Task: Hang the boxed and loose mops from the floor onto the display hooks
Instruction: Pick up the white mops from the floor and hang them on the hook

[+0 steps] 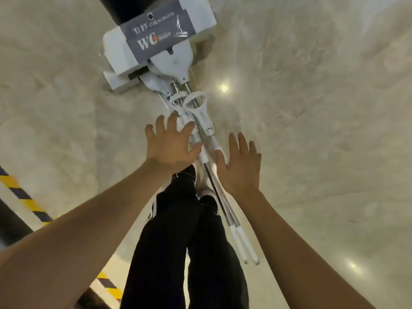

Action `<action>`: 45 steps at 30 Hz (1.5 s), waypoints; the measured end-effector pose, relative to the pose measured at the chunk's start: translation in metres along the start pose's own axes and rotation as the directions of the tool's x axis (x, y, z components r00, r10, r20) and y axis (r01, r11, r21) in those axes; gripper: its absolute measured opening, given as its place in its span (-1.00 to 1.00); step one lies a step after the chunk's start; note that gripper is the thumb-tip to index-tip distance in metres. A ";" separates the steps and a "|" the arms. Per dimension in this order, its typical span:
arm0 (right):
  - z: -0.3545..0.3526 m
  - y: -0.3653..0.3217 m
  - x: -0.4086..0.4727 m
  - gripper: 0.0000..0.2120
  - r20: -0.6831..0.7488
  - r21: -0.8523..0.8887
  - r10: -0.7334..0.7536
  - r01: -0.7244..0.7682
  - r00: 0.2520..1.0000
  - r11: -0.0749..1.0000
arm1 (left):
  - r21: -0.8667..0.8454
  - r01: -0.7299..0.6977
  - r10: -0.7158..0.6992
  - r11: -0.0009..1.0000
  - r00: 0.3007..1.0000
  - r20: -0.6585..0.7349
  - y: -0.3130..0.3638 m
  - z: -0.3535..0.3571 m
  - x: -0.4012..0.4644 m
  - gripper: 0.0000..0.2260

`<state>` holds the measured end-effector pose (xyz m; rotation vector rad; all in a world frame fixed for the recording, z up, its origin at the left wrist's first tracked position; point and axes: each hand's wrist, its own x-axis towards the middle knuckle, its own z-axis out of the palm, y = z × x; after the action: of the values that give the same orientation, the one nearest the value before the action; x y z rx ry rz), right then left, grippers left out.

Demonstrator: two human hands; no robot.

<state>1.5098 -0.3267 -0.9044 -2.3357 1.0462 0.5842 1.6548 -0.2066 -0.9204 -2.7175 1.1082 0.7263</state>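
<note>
1. Two hands, both spread with straight fingers, holding nothing: left hand (170, 144) and right hand (239, 165), palms down above the mop poles.
2. Two mops (201, 121) side by side on the floor (312, 108), poles running between the hands, white heads beyond the fingertips.
3. One grey label sleeve (159, 33) wrapped round the upper mop head, marked "WC".
4. Pale glossy floor with light glints; yellow-and-black hazard stripe (29, 197) left of the left forearm.
5. Two legs in black trousers (178, 241) below the hands.
</note>
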 end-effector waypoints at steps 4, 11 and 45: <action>0.058 0.016 0.065 -0.29 0.105 0.194 0.022 -0.042 0.994 0.980 | 0.006 0.002 -0.002 1.000 0.997 0.077 -0.004 0.071 0.055 -0.46; 0.114 0.049 0.155 -0.24 0.413 0.474 0.146 -0.349 0.899 0.808 | -0.126 0.063 -0.041 0.990 0.985 0.167 0.002 0.140 0.117 -0.45; -0.152 -0.063 -0.225 -0.45 0.560 0.646 0.349 -0.660 0.751 0.383 | -0.717 0.676 0.102 -0.169 0.736 0.670 0.079 -0.185 -0.106 -0.64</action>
<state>1.4472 -0.2586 -0.6412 -0.9889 1.4737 0.5134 1.6073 -0.2494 -0.7022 -2.7343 -0.8968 2.9109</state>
